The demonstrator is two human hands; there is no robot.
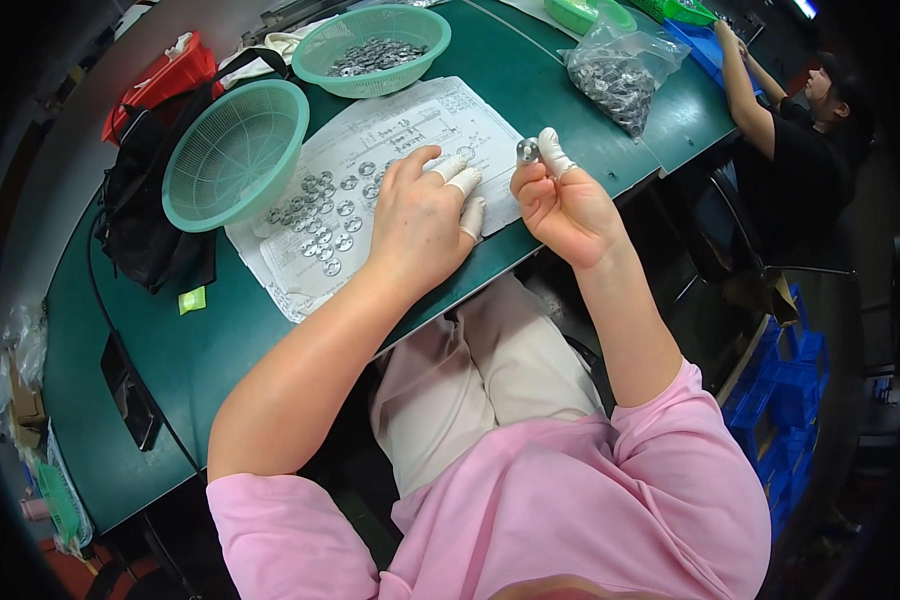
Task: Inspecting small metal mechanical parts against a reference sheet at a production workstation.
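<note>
My right hand (573, 215) is raised at the table's near edge, thumb and fingers closed on a small round metal disc (527, 151). A white finger cot covers that thumb. My left hand (422, 225) rests palm down over the printed sheet (410, 108), its fingers stretched and apart, with white cots on the thumb and two fingers. Whatever lies under its palm is hidden. Several loose metal discs (345, 208) with holes are spread on the paper to the left of this hand.
An empty green mesh basket (185, 160) stands at left, and another basket (305, 62) holds metal parts behind the sheet. A clear bag of parts (615, 80) lies at the far right. A black bag (140, 215) and phone (130, 390) lie leftward. A co-worker (810, 140) sits right.
</note>
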